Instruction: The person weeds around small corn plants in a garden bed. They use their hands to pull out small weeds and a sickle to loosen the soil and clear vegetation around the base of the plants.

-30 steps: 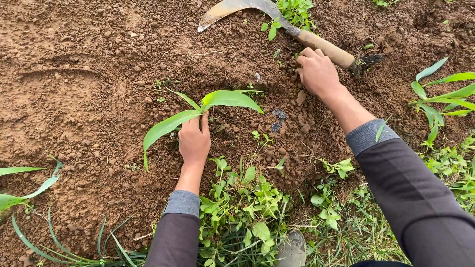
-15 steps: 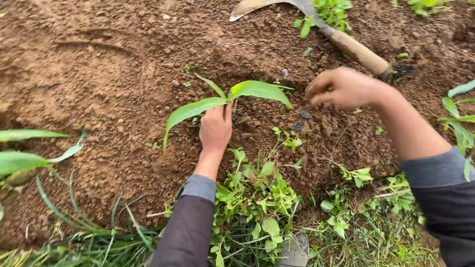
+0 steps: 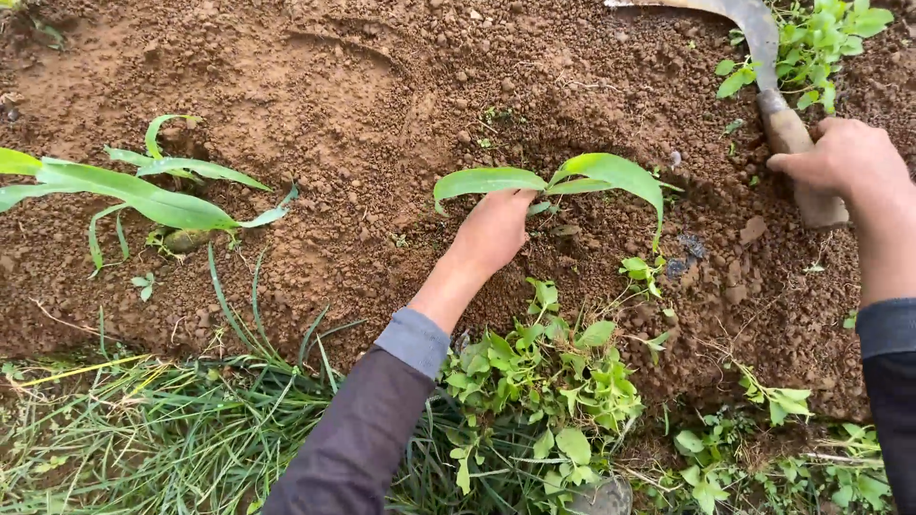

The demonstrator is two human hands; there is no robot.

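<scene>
A person kneels over brown soil (image 3: 286,86). The left hand (image 3: 494,234) presses at the base of a young maize seedling (image 3: 563,179), fingers hidden beneath its leaves, so I cannot tell their grip. The right hand (image 3: 844,157) is clenched on a sickle's wooden handle (image 3: 797,153) (blade pointing away). Keeping the blade well clear of the stem seems wise. Counted: two seedlings, the second (image 3: 143,186) at left; one sickle.

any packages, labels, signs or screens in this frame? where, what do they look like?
None in view. Only bare soil, green seedlings and weeds, the left hand at a seedling, and the right hand on a sickle with a wooden handle.
</scene>
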